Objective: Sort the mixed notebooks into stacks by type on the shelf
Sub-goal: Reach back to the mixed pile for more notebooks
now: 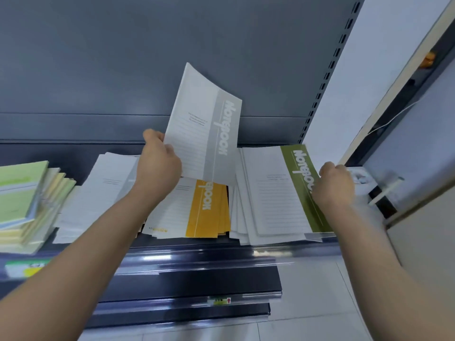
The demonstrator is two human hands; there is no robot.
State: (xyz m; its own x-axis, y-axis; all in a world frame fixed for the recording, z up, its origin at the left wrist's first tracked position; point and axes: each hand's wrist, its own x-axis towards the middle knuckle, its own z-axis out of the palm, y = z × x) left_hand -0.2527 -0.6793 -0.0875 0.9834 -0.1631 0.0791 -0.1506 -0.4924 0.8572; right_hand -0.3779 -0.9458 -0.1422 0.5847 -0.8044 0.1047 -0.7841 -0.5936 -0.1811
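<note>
Fingers of the left hand [160, 163] are pinched tight on a grey notebook's [204, 126] lower edge, lifting it above the yellow stack [206, 210]. Right hand [336, 185] curls closed on the green notebook [302, 183] atop the right pile, further back on the shelf [197, 252].

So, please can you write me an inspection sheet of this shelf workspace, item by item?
Surface: dark metal shelf, mostly covered.
Job's things: grey-band notebook lifted and tilted; yellow-band stack beneath it; green-band stack at right; white stack; pastel stack far left.
Clutter: price labels on lower rails.
Grippers: left hand grips the grey-band notebook; right hand closed on the green-band stack's edge.
Cables: thin white cord at right.
Surroundings: grey back panel, tiled floor.
</note>
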